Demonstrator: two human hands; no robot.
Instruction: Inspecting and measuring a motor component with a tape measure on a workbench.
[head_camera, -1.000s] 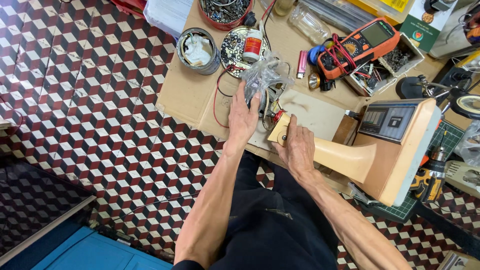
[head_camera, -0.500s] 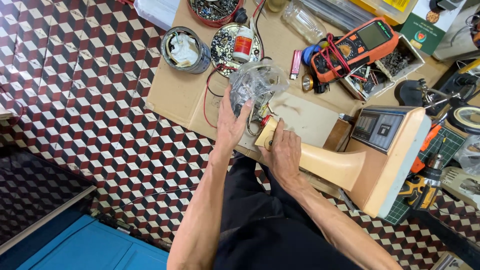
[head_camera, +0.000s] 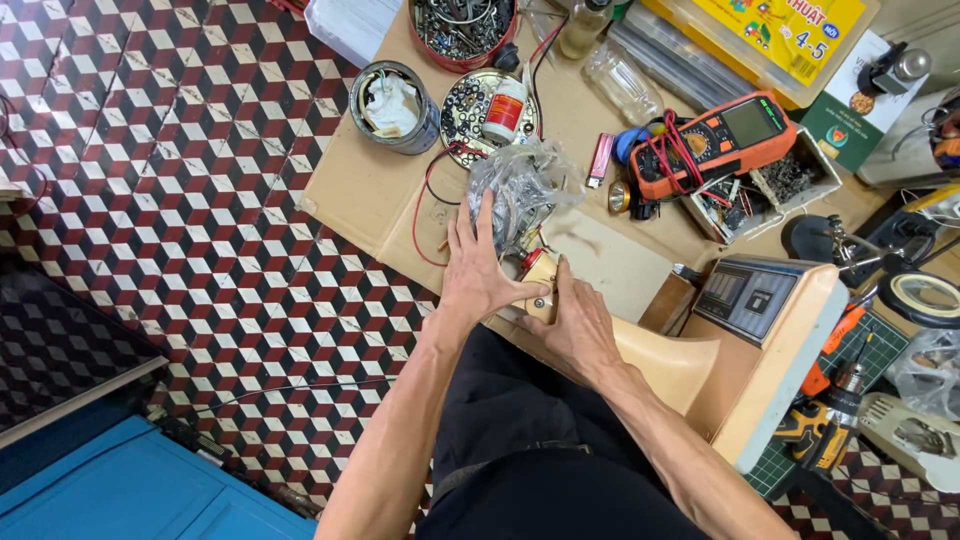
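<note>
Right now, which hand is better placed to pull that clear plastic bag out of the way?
Left. The left hand already has its fingertips against the clear plastic bag, while the right hand sits lower, pressed on the beige housing.

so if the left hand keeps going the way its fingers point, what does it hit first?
The left hand points up-frame, fingertips already at the crumpled clear plastic bag. That comes first; past it sits the round tin lid of small parts. Depth is unclear, so actual contact is hard to confirm.

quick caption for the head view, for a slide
Both hands, left hand and right hand, press on a cream appliance neck beside a clear plastic bag on cardboard.
</note>
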